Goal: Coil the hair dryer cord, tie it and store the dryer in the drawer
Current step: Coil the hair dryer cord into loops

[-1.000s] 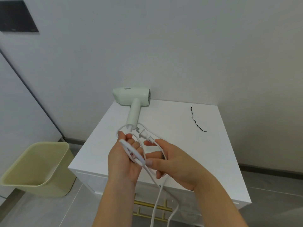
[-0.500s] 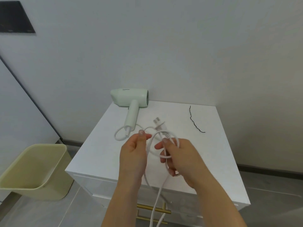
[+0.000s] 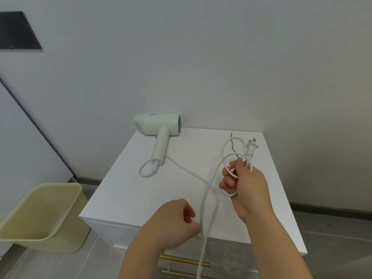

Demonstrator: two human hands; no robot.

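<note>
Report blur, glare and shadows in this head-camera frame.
Head view: the light is soft and even, with no glare on the white cabinet top; only a faint shadow lies under the hair dryer; the left hand is motion-smeared where it meets the cord; the right hand and plug look crisp.

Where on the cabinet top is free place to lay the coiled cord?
Bare: the cabinet top front-left, between hair dryer and left hand; also back middle, between dryer and black twist tie. Crowded: the right side, where the right hand holds the cord coils by the plug.
</note>
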